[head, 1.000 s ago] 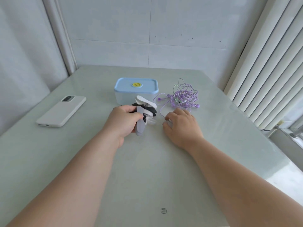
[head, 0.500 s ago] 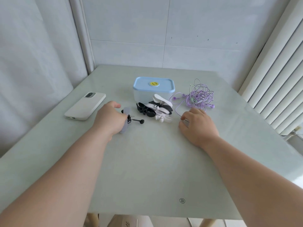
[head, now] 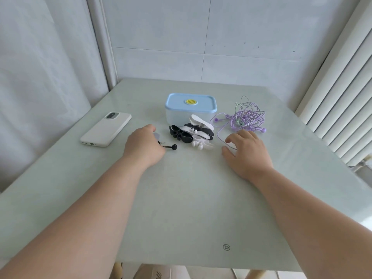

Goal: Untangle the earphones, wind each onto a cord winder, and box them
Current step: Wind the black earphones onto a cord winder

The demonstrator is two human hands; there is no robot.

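Observation:
A tangle of purple earphones (head: pixel 246 117) lies at the right of the table, one cord looping toward my right hand (head: pixel 244 152), which rests flat with fingers spread just short of the tangle. A heap of black and white cord winders (head: pixel 191 132) sits in front of a clear box with a closed blue lid (head: pixel 191 106). My left hand (head: pixel 144 147) lies left of the heap and grips a grey winder (head: pixel 157 135), with a black ball-tipped piece (head: pixel 171 147) sticking out to its right.
A white phone (head: pixel 106 128) lies face down at the left of the pale glass table (head: pixel 181 208). Walls close in behind and left; a white radiator (head: pixel 342 97) runs along the right edge.
My left hand has carried a grey winder leftward, away from the heap, and set down near the table surface. My right hand has hardly moved.

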